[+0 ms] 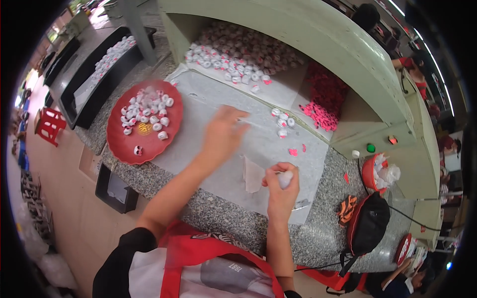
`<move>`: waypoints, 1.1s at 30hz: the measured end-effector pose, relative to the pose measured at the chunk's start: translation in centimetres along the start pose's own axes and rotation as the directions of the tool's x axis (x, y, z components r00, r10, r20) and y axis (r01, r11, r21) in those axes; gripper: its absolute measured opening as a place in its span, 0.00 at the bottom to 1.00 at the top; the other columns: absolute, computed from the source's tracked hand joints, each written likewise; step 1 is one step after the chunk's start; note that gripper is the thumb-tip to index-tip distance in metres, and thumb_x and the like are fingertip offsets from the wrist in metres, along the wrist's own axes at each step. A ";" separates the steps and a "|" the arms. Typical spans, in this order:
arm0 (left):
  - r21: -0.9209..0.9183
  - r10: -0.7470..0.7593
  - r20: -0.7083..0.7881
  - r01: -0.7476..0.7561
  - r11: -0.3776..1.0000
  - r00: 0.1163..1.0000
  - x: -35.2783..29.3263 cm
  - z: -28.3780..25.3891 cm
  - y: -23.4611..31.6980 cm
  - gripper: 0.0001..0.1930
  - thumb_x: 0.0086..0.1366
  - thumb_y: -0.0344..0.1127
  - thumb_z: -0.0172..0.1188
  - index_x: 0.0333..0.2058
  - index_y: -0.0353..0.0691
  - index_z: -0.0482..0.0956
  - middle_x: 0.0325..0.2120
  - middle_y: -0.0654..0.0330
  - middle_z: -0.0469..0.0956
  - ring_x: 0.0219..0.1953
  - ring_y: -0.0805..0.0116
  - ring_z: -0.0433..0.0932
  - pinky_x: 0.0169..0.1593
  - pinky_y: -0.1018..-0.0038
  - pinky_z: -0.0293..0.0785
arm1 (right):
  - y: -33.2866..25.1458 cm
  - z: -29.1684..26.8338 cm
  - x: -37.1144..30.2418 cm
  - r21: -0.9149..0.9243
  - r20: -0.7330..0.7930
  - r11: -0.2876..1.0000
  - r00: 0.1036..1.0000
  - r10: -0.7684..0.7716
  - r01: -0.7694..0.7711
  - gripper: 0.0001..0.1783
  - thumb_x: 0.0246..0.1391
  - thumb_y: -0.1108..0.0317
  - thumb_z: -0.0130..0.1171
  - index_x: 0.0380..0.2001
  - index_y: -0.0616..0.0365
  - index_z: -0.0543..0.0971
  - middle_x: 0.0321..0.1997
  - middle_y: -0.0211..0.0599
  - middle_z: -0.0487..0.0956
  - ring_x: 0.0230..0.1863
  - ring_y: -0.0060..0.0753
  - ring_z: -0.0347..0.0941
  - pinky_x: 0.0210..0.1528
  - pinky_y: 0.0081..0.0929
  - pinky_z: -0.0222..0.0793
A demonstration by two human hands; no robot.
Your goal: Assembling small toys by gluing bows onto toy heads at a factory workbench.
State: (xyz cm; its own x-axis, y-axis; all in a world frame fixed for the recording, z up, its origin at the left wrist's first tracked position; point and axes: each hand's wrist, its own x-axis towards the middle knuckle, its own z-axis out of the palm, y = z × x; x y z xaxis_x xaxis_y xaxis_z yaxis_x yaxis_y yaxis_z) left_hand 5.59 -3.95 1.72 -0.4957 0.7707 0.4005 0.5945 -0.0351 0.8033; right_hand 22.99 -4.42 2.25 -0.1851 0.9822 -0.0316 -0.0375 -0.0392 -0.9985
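My left hand [222,137] is over the middle of the white work sheet [198,89], smeared by motion. Its fingers look apart, and nothing shows between them. Lower right, my right hand [282,191] is closed round a whitish, rounded object [284,179]; its kind is unclear. Beside that hand lies a pale, flat cloth-like piece [253,175]. A few small white rounded pieces [282,122] and loose pink bits [293,152] rest on the sheet's right part. To the left, a red scalloped plate [118,144] carries many white pieces with pink bits.
A green-grey shelf [278,20] spans the back, with heaped white pieces [238,59] and a pink pile [323,94]. At right stand a red cup [368,174] and a black pouch [370,223]. Black trays [117,188] are at left. Other people sit far right.
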 end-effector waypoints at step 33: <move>-0.716 -0.127 0.299 0.311 0.625 0.946 -6.4 -2.4 6.3 0.14 0.49 0.17 0.56 0.38 0.29 0.71 0.35 0.57 0.70 0.39 0.67 0.74 0.42 0.76 0.74 | -5.5 -2.1 -5.2 -0.416 0.031 0.704 0.783 -0.621 0.575 0.11 0.37 0.76 0.57 0.29 0.63 0.72 0.24 0.39 0.76 0.21 0.32 0.73 0.24 0.22 0.68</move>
State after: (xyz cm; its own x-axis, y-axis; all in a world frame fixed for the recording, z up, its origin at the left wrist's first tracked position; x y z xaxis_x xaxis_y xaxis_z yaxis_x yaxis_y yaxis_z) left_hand 11.05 -10.61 5.28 -0.3548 0.9237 0.1446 -0.2355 -0.2380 0.9423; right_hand 26.27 -8.95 7.78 -0.1527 0.7881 0.5963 0.2761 0.6134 -0.7399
